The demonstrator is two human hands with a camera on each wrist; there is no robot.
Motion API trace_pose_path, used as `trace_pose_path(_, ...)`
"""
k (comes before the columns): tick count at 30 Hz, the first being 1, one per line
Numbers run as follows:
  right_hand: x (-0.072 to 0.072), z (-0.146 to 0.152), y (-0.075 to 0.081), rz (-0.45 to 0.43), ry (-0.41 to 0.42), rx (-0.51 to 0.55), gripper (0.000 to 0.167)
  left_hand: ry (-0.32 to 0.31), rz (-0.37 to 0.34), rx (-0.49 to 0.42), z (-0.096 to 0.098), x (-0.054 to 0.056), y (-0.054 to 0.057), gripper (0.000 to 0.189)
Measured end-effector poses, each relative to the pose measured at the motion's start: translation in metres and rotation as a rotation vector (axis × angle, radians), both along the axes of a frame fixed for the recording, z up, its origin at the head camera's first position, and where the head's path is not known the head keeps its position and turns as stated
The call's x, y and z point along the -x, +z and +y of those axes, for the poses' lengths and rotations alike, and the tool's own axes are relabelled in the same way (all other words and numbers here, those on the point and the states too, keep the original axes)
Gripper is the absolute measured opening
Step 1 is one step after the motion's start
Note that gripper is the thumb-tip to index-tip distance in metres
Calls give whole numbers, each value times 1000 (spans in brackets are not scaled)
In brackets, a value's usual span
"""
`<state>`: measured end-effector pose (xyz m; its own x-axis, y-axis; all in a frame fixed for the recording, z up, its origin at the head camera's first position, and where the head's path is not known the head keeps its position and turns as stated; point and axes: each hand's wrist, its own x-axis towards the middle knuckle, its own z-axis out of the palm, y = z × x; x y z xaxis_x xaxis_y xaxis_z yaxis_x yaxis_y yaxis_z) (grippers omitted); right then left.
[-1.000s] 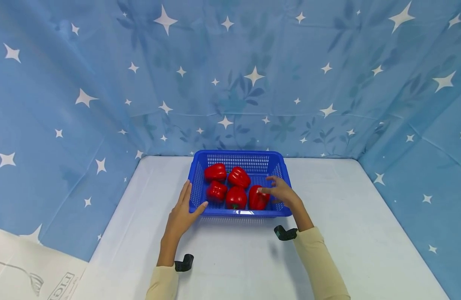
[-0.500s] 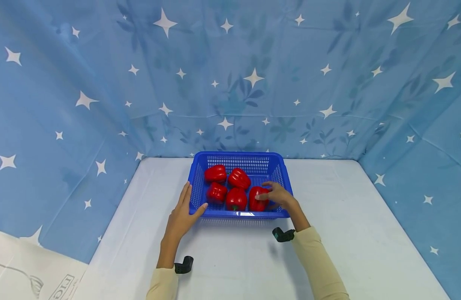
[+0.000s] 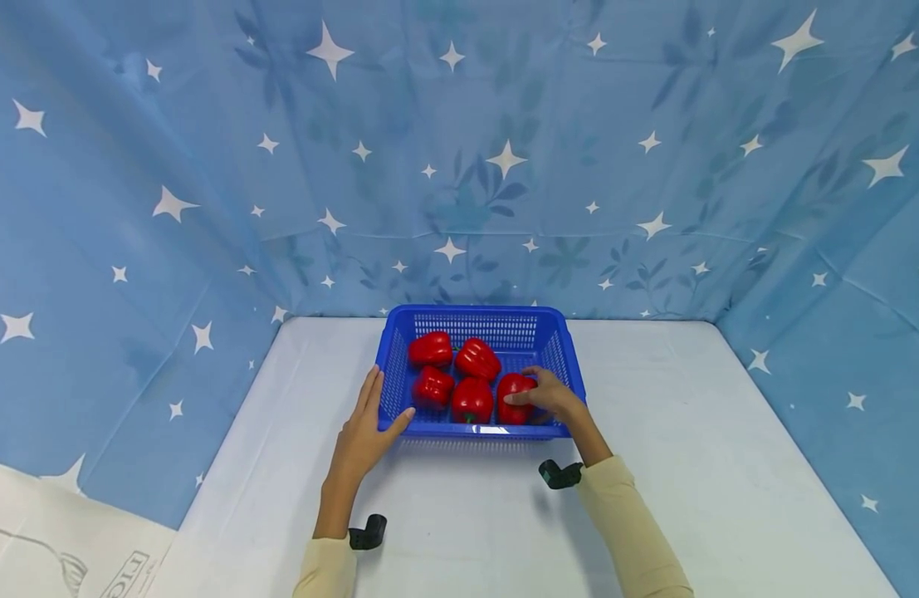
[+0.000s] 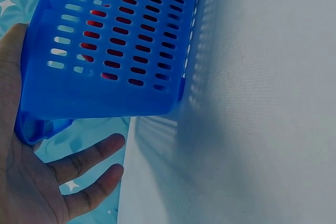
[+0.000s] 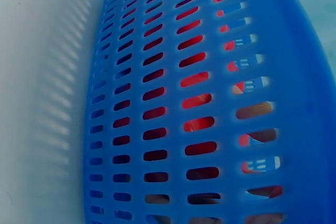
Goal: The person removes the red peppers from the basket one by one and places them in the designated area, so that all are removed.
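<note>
Several red bell peppers lie in a blue plastic basket [image 3: 474, 311]. My left hand [image 3: 360, 440] rests against the basket's front left corner, its fingers straight along the outer side. In the left wrist view two fingers [image 4: 86, 156] of that hand stretch out apart from the basket wall [image 4: 100, 95]. Inside, at the front right, my right hand [image 3: 556, 397] has its thumb across the rightmost bell pepper [image 3: 513, 413], with the other fingers curled round its back and right side. The perforated basket wall [image 5: 157, 77] hides most of that hand in the right wrist view.
The basket stands at the back of a white table [image 3: 466, 531]. Behind it and at both sides hangs a blue curtain [image 3: 459, 199] with white stars. More bell peppers, such as the one in the back left [image 3: 431, 349], sit close together in the basket's left part.
My right hand has moved down and left onto the rightmost bell pepper, and its fingers have closed round it. My left hand has stayed at the basket's corner.
</note>
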<state>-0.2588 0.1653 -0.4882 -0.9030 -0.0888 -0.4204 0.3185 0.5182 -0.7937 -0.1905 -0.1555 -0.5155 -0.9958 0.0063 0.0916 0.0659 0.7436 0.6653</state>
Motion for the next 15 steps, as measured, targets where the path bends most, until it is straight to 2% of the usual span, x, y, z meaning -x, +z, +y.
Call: trace_pose_path(15,1,-3,-1,-3,-32,-2,85,-3,3,-11,0,-1,0,95)
